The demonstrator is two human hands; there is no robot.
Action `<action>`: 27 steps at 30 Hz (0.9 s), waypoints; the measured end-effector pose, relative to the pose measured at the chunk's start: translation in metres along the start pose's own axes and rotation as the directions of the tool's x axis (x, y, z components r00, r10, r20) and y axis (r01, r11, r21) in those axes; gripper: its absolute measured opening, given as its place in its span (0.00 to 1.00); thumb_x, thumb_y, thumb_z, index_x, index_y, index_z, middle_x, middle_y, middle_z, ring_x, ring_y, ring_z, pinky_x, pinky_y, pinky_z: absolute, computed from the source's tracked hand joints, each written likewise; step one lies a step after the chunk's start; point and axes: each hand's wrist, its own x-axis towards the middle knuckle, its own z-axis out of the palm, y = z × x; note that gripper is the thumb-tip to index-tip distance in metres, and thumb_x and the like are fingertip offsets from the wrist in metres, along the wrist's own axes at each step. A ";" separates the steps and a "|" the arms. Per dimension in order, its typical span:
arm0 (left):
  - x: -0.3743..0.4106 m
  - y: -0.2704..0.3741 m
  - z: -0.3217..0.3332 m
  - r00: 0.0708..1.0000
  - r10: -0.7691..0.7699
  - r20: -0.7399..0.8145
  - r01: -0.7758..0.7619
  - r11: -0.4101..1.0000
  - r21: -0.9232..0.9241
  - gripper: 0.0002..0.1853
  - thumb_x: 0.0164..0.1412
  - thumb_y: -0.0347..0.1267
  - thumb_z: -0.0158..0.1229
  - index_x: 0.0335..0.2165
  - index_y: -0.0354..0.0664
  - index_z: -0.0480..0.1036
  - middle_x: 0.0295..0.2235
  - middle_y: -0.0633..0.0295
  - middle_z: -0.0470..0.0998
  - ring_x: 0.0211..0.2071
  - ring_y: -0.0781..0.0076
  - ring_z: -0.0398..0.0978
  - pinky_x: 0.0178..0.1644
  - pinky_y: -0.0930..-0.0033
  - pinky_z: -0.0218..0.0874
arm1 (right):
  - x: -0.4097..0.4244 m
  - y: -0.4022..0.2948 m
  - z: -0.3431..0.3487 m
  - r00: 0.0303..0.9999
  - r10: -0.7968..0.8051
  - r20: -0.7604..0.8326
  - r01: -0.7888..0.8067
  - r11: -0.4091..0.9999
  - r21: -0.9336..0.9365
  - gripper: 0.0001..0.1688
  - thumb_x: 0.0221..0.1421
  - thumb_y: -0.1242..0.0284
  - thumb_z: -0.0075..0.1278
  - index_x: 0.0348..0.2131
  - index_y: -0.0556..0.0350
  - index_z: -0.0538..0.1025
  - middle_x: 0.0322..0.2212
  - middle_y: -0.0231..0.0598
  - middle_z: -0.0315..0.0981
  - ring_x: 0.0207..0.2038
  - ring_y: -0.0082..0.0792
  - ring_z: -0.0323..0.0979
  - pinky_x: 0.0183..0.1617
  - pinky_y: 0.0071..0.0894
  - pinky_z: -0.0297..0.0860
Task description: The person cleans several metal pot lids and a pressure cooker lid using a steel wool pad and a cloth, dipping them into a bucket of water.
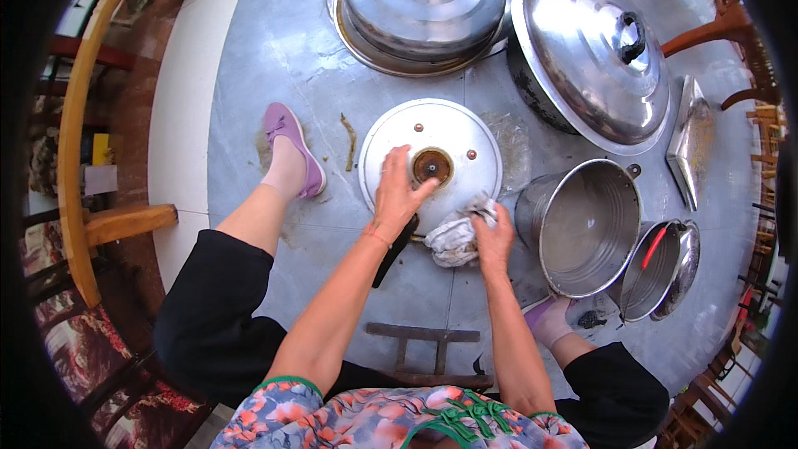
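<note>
Before me on the grey floor is a round aluminium lid point(386, 137). It has two copper-coloured rivets, a brown round piece point(431, 166) at its centre, and a black handle point(394, 255) pointing towards me. My left hand point(396, 193) lies over the lid's left part. Its fingers are spread, with the thumb close to the brown centre. A crumpled, stained white cloth point(454, 240) is bunched in my right hand point(494, 237) at the lid's near right edge. Part of the handle is hidden behind my left wrist.
Large steel lidded pots point(430, 6) point(580, 56) stand beyond. To the right are a steel bucket point(589, 231) and a smaller pot point(651, 274) with a red-handled tool point(653, 248). A clear plastic sheet point(512, 153) and a brown strip point(348, 142) lie beside the lid. Wooden furniture point(81, 137) borders the left.
</note>
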 end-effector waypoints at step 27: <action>-0.106 0.039 -0.090 0.767 -0.480 0.427 0.641 0.605 -0.472 0.22 0.35 0.29 0.67 0.30 0.31 0.67 0.24 0.64 0.68 0.23 0.79 0.63 0.25 0.77 0.55 | -0.103 -0.015 -0.032 0.997 -0.017 0.071 0.023 0.995 -0.095 0.28 0.36 0.73 0.57 0.41 0.60 0.70 0.39 0.46 0.70 0.42 0.36 0.68 0.46 0.30 0.64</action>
